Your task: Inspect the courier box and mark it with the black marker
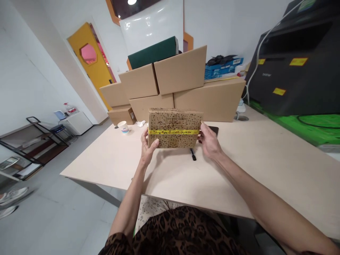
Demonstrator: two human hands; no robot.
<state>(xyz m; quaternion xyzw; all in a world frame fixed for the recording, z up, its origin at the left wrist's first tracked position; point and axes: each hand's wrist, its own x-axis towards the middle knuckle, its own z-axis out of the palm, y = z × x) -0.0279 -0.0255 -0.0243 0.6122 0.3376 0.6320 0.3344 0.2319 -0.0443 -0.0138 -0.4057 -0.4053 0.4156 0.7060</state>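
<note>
A small brown cardboard box (175, 122) with dark speckles is held up over the table. A yellow band (174, 132) crosses its front face. My left hand (149, 146) grips the box at its left end, thumb on the front face. At the right end my right hand (209, 140) closes on its edge, the fingers partly hidden behind. Below the box, a slim black item (193, 154) lies on the table, its upper part hidden. A flat dark object (214, 130), perhaps a phone, shows behind my right hand.
Plain cardboard boxes (180, 71) are stacked along the table's back (106, 156). A paper cup (123, 126) and crumpled tissue (140, 123) stand at back left. A blue basket (223, 69) and a big black machine (294, 67) are at right. A person's shoes (13, 194) show at far left.
</note>
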